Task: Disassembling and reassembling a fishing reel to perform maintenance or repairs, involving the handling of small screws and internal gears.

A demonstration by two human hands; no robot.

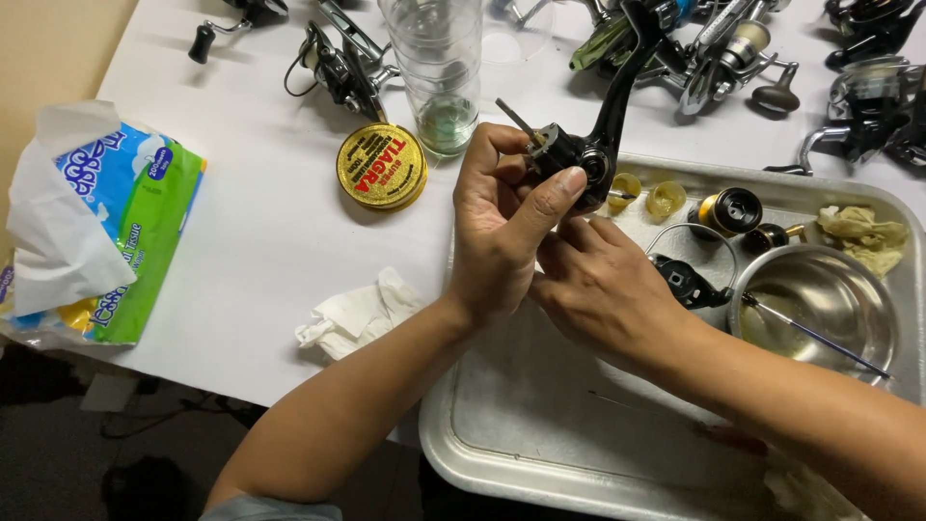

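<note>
The two hands meet above the tray point(502, 453), which sits at the table's point(260, 232) right. A bowl point(820, 304) lies in the tray (far right side). Left of the tray lie a round tin point(382, 166), a crumpled tissue point(359, 314) and a tissue pack point(106, 227)

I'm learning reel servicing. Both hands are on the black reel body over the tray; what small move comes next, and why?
Probably lower the reel body closer to the metal tray. The left hand and right hand hold it high, and loose small parts already lie there.
</note>
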